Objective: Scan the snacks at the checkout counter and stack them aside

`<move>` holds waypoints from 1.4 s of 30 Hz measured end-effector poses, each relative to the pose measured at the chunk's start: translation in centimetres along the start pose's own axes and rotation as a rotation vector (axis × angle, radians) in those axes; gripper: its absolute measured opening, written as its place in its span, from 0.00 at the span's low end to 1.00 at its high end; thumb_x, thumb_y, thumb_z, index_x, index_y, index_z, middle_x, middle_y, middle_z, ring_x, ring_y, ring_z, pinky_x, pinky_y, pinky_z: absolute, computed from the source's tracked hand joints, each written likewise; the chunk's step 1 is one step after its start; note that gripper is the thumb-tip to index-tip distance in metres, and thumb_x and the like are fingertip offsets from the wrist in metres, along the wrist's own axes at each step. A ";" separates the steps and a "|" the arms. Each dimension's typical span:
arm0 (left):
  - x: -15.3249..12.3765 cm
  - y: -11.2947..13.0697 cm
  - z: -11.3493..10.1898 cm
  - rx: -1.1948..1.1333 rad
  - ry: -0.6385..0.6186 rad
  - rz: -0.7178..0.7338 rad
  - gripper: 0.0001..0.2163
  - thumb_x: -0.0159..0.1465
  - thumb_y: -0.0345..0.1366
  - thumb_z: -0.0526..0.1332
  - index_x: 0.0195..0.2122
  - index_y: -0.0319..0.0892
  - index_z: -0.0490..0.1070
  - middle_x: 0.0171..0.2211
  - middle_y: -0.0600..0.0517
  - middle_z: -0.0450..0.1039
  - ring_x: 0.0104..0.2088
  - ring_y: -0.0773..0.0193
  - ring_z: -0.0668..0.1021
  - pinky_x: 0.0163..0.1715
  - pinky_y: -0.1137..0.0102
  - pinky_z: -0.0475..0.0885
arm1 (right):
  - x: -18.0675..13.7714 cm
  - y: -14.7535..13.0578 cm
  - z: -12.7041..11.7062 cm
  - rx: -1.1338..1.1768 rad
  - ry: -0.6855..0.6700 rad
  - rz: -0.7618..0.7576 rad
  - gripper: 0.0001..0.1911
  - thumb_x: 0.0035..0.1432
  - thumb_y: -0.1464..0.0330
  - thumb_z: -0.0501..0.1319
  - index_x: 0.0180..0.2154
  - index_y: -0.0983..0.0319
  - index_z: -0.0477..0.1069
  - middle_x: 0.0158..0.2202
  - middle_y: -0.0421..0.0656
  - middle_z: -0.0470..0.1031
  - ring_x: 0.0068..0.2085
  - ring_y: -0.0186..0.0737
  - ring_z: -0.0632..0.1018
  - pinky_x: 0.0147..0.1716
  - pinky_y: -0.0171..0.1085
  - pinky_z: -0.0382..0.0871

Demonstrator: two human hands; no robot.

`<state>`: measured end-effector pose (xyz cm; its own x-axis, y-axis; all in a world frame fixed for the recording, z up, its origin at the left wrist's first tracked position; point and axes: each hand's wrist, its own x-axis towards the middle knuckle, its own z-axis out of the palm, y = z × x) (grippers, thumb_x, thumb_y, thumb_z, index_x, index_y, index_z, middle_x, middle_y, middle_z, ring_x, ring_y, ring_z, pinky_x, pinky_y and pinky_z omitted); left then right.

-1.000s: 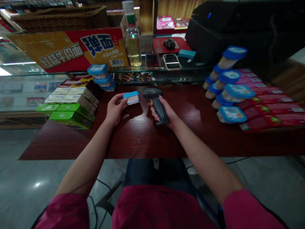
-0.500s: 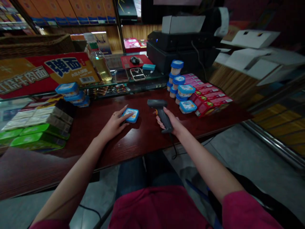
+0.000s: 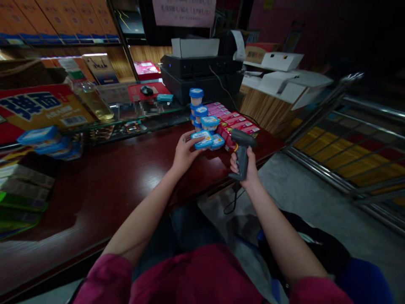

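My left hand (image 3: pixel 182 153) grips a blue-lidded tub (image 3: pixel 202 139) at the right end of the dark red table (image 3: pixel 120 169), beside a stack of similar blue-lidded tubs (image 3: pixel 198 110). My right hand (image 3: pixel 245 169) is closed round the handle of a grey barcode scanner (image 3: pixel 241 148), held just off the table's right edge with its head pointing up. The scanner's cable (image 3: pixel 232 202) hangs below it.
Red flat boxes (image 3: pixel 236 122) lie behind the tubs. More blue tubs (image 3: pixel 44 139) and green and white packs (image 3: pixel 22 198) sit at the left. A glass counter (image 3: pixel 95 122) carries a noodle carton (image 3: pixel 34 107), an oil bottle (image 3: pixel 91 99) and a black printer (image 3: pixel 199 69). A metal rack (image 3: pixel 354 139) stands right.
The view has swung right. My left hand left the tub it set on the table's middle and now grips a tub at the right stack. My right hand moved right with the scanner.
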<state>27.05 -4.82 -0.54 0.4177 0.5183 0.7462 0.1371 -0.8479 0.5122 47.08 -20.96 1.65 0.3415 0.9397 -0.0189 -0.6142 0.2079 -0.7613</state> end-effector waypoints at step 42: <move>-9.1 -10.7 -29.5 0.786 0.710 -0.472 0.32 0.68 0.39 0.68 0.71 0.40 0.60 0.75 0.32 0.51 0.77 0.47 0.57 0.78 0.51 0.52 | 11.4 21.9 24.5 0.005 -0.458 0.632 0.24 0.73 0.46 0.58 0.44 0.61 0.72 0.26 0.36 0.73 0.20 0.28 0.68 0.16 0.26 0.62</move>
<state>-4.72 2.78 -0.27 -0.3879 0.5361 0.7498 0.7694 -0.2596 0.5837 20.08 0.97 0.64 -0.4016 0.8983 -0.1780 -0.5981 -0.4045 -0.6918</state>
